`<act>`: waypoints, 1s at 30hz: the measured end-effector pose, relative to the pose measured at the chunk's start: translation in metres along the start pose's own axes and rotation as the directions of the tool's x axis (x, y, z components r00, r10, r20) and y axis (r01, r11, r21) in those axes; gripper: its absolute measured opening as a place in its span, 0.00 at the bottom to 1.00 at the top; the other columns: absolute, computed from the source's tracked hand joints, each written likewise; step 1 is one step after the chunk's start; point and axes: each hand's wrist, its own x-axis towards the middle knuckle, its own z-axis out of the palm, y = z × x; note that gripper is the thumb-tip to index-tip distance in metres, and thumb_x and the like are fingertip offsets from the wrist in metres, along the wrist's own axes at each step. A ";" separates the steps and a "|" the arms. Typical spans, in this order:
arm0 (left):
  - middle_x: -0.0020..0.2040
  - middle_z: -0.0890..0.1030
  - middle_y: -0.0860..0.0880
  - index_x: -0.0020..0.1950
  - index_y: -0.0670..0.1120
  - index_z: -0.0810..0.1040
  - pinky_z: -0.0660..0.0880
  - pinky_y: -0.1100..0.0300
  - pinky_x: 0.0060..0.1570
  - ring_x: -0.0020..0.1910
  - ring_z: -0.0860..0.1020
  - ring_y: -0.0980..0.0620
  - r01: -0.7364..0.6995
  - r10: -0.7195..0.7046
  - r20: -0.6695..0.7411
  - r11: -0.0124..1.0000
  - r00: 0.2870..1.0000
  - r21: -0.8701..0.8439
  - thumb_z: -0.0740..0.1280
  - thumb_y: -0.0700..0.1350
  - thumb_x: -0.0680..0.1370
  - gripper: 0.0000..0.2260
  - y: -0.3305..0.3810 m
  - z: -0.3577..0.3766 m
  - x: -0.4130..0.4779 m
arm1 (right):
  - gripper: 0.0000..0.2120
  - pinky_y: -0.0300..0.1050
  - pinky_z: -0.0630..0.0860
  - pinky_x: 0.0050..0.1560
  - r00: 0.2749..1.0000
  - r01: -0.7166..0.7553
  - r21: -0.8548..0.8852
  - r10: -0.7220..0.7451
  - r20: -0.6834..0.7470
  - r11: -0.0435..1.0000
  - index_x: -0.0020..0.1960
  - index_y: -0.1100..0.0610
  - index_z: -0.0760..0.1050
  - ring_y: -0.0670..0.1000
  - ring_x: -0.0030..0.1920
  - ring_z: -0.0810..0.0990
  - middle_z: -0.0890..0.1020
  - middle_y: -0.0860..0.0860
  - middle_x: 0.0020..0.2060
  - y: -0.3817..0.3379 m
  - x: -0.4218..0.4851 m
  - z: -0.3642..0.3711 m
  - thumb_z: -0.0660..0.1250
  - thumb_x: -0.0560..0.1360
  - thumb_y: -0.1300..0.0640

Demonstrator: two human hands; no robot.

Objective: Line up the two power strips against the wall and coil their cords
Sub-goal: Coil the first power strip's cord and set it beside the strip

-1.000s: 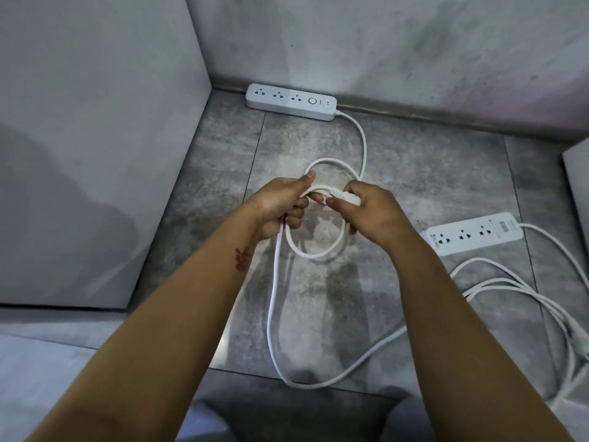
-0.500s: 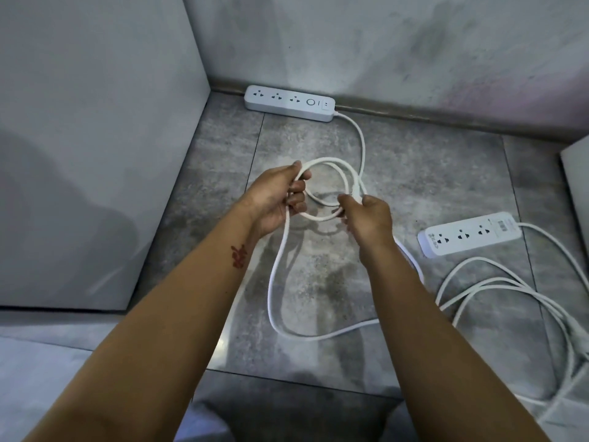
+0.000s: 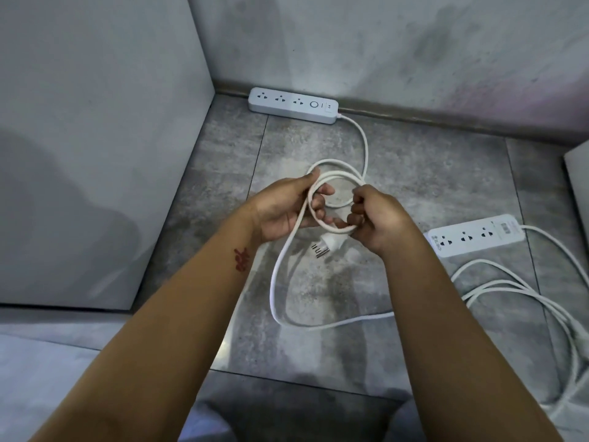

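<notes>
A white power strip point(image 3: 293, 105) lies flat against the back wall. Its white cord point(image 3: 363, 145) runs down to a small coil between my hands. My left hand point(image 3: 283, 212) holds the coil's loops, fingers curled through them. My right hand point(image 3: 376, 218) pinches the cord at the coil's right side. The plug point(image 3: 328, 244) hangs just below the coil, prongs pointing left. A long slack loop point(image 3: 280, 301) trails on the floor below. A second power strip point(image 3: 475, 235) lies at an angle on the right, away from the wall, its cord point(image 3: 510, 288) loose beside it.
Grey floor tiles point(image 3: 414, 173) fill the corner. A pale panel point(image 3: 95, 138) closes the left side, a stained wall point(image 3: 382, 43) the back. Another pale edge point(image 3: 578, 177) stands at the far right. My knees show at the bottom.
Another turn of cord has joined the coil. The slack loop on the floor has shrunk, and the plug now hangs free beneath the coil.
</notes>
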 end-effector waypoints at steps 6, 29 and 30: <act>0.23 0.62 0.53 0.44 0.43 0.72 0.68 0.64 0.24 0.20 0.61 0.57 -0.012 0.002 -0.115 0.996 0.993 -0.088 0.55 0.50 0.84 0.15 -0.003 0.005 0.008 | 0.11 0.45 0.75 0.36 0.998 -0.059 0.008 0.059 -0.006 0.998 0.37 0.57 0.68 0.50 0.23 0.66 0.65 0.50 0.26 0.004 0.005 0.002 0.59 0.78 0.61; 0.36 0.75 0.48 0.49 0.43 0.78 0.68 0.63 0.26 0.27 0.69 0.54 0.078 -0.022 -0.147 0.919 0.989 0.388 0.54 0.49 0.84 0.16 -0.010 -0.009 0.003 | 0.20 0.40 0.65 0.25 0.910 0.252 -0.082 -0.265 -0.318 0.964 0.36 0.55 0.69 0.48 0.20 0.66 0.66 0.50 0.28 -0.015 0.018 -0.016 0.57 0.82 0.45; 0.35 0.75 0.49 0.49 0.43 0.79 0.66 0.63 0.27 0.27 0.68 0.55 0.088 -0.040 -0.137 0.930 0.990 0.358 0.54 0.50 0.84 0.17 -0.012 -0.010 0.002 | 0.19 0.40 0.64 0.25 0.904 0.271 -0.002 -0.255 -0.342 0.963 0.36 0.54 0.68 0.47 0.18 0.65 0.65 0.49 0.27 -0.017 0.019 -0.017 0.57 0.82 0.45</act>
